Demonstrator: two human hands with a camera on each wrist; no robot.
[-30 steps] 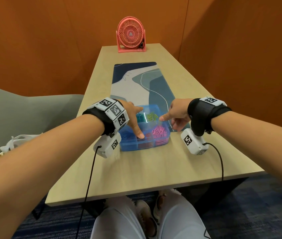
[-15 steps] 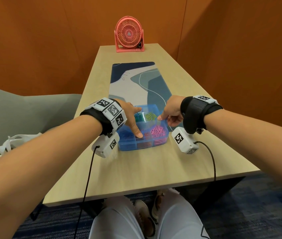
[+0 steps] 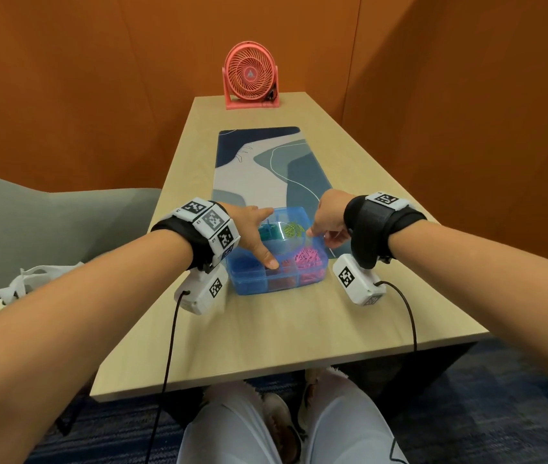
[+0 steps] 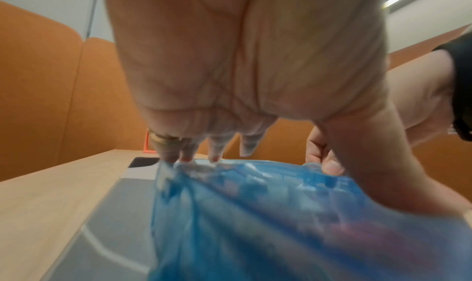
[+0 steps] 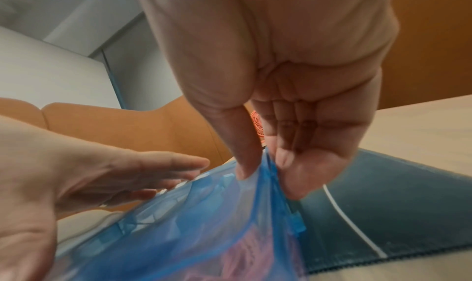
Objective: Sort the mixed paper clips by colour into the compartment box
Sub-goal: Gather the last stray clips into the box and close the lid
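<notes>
We have the box [image 3: 277, 259] near the front middle of the surface [image 3: 286, 326], its far end lying on the mat [image 3: 259, 169]. It is translucent blue plastic, rectangular with rounded corners, split by thin walls into compartments. Through its clear lid we see clips already grouped: teal ones [image 3: 268, 232] at 11 o'clock, yellow-green [image 3: 293, 228] at 12, pink [image 3: 306, 256] at 4, red-orange [image 3: 284, 264] at 6.

Our left hand [image 3: 252, 234] lies flat on the lid, fingers straight, thumb pressing near the front middle. Our right hand [image 3: 329, 220] has its grip closed on the lid's edge [image 5: 265, 176] at 2 o'clock, thumb on top and fingers curled beneath, as the right wrist view shows.

We judge the box light and its plastic thin, stiff yet springy, and smooth enough to slide on the surface, so one flat hand holding it down makes sense. The rim by the small blue clasp [image 5: 297, 223] looks the best place to take hold. The clips are small, light wire loops that would scatter if the box jolts, so we would ease the lid gently.

A pink fan [image 3: 251, 78] stands at 12 o'clock, far off.
</notes>
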